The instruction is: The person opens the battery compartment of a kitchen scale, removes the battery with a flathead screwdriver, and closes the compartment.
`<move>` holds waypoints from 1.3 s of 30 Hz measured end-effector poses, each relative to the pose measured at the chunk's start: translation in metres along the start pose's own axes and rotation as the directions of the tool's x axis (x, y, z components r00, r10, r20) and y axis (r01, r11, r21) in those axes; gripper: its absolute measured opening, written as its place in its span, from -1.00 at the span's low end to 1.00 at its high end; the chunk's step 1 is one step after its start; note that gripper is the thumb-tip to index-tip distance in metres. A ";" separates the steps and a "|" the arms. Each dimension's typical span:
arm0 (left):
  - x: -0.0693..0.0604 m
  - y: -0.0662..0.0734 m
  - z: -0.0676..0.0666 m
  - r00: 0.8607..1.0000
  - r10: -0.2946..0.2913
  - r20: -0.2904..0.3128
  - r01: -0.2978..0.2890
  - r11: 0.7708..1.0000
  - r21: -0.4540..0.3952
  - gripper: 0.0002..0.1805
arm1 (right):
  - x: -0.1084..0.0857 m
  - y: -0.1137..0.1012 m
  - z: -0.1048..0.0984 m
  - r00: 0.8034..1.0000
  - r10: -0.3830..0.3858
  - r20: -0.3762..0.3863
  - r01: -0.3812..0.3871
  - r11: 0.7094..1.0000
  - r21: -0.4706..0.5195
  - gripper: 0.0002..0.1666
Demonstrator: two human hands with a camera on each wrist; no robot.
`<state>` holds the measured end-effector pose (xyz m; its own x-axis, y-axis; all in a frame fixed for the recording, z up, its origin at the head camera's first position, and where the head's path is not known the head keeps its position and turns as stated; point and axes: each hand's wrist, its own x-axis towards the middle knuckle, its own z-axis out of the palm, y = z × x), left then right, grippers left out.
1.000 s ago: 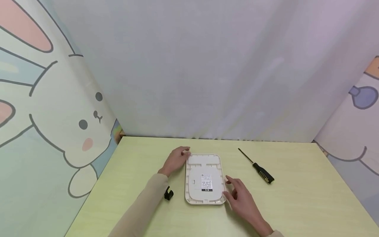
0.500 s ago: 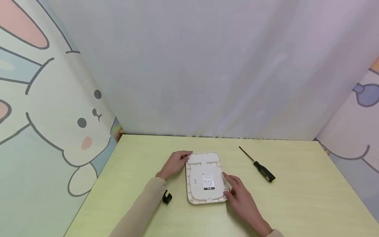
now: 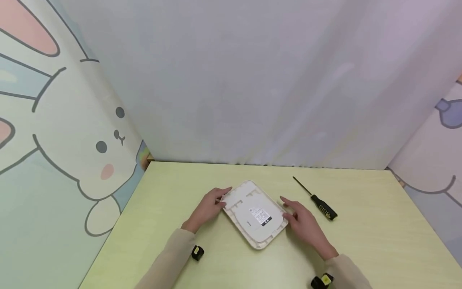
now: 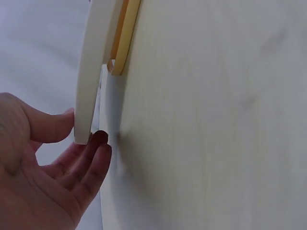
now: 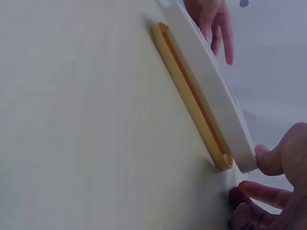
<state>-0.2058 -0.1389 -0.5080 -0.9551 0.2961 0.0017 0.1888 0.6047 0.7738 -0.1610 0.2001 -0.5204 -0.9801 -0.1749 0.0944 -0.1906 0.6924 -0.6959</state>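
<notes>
A flat white plastic device [image 3: 252,214] with rounded corners lies at a slant on the table, its labelled underside up. Its printed label [image 3: 260,215] ends in a black strip. My left hand [image 3: 206,208] pinches the far left corner, thumb above and fingers beneath. The right hand [image 3: 306,224] holds the near right corner; in the right wrist view its thumb [image 5: 271,160] presses the edge while the other fingers curl below. A raised orange-yellow rim [image 5: 192,103] shows between the device and the tabletop in both wrist views.
To the right lies a black-handled screwdriver [image 3: 324,207], its shaft pointing to the back left. Small black-and-yellow pieces sit by the left sleeve [image 3: 167,257] and the right sleeve [image 3: 346,271]. A pale curtain [image 3: 231,80] hangs behind the light wooden table [image 3: 361,241].
The device has turned anticlockwise from nearly straight to slanted. Both hands have moved with it, the left slightly nearer me and the right outward. The screwdriver lies as before.
</notes>
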 end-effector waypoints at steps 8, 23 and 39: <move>-0.031 0.010 0.001 0.996 -0.084 0.013 0.083 0.996 0.030 -0.31 | 0.039 0.005 -0.010 0.998 0.014 0.058 -0.011 0.999 -0.043 -0.31; -0.069 0.032 0.011 0.988 -0.151 0.035 0.146 0.982 0.117 -0.22 | 0.093 0.011 -0.008 0.984 0.097 0.152 -0.082 0.991 -0.101 -0.22; -0.075 0.042 0.019 0.983 -0.179 0.042 0.173 0.977 0.126 -0.29 | 0.059 -0.015 -0.003 0.997 -0.075 -0.028 0.074 0.996 -0.047 -0.44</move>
<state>-0.1222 -0.1214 -0.4878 -0.9630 0.2139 -0.1638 0.0483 0.7352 0.6761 -0.2163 0.1813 -0.5025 -0.9642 -0.2067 0.1661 -0.2646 0.7100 -0.6526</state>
